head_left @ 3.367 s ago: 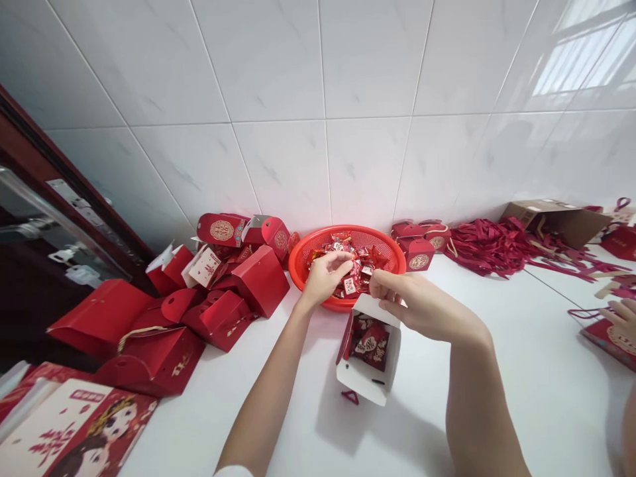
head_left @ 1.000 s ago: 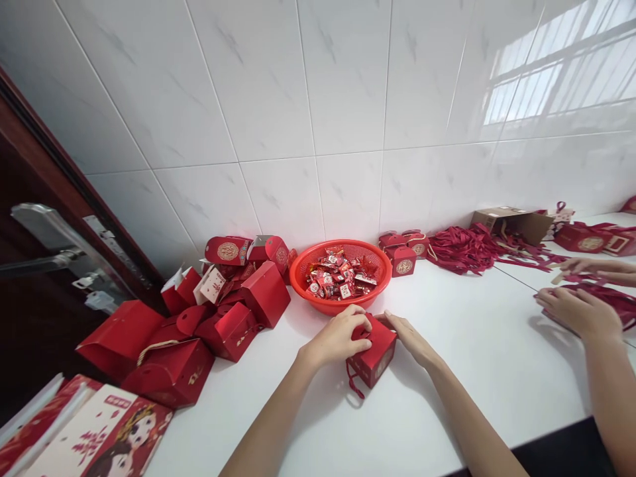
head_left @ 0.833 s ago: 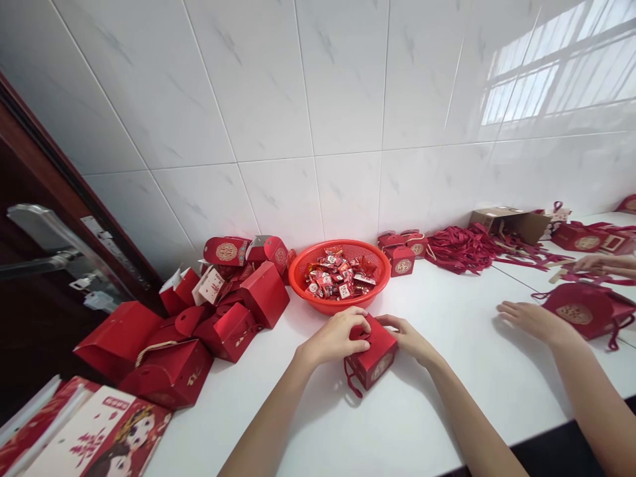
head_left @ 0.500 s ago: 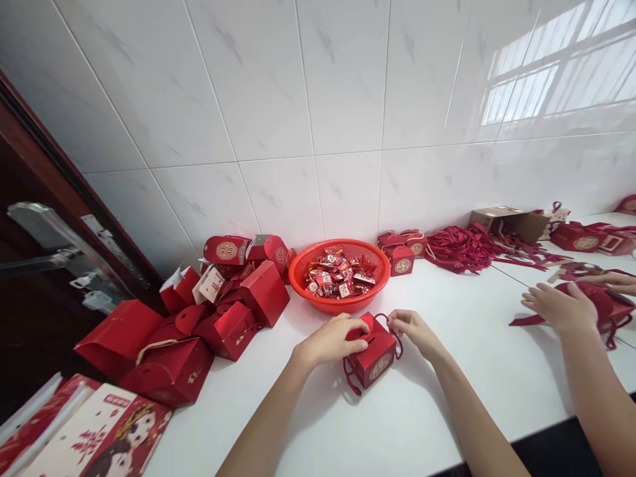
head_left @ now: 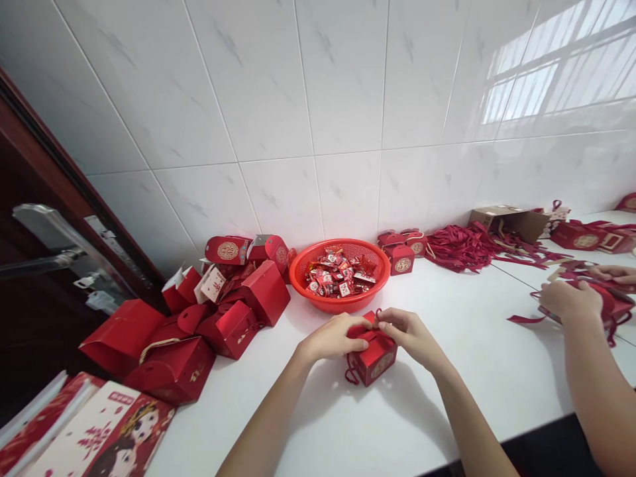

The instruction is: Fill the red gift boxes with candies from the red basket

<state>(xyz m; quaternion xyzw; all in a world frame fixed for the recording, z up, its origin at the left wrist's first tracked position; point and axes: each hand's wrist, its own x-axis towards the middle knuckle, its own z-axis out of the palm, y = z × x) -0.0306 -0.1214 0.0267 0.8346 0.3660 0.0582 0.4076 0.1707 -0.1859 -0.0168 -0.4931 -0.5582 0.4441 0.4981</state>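
Note:
A small red gift box (head_left: pixel 373 364) with a gold round emblem stands on the white table in front of me. My left hand (head_left: pixel 336 338) grips the box's top from the left, thumb on the near side of the lid and fingers behind it. Over the lid, my right hand (head_left: pixel 411 333) pinches a dark red cord (head_left: pixel 379 313) between thumb and fingertips. Another part of the cord hangs in a loop at the box's left side. Just behind the box is an orange-red plastic basket (head_left: pixel 318 302) of wrapped candies (head_left: pixel 342 273).
Several red boxes (head_left: pixel 233 328) are piled at the left, beside printed bags (head_left: pixel 106 424). Small boxes (head_left: pixel 401 258), a heap of red ribbons (head_left: pixel 462 248) and a cardboard box (head_left: pixel 501 218) line the wall. At right, a co-worker's hands (head_left: pixel 571 301) handle another red box.
My right hand has moved left with the cord, from the box's right side to above its lid. My left hand stays on the box. The co-worker's near hand has closed around their box.

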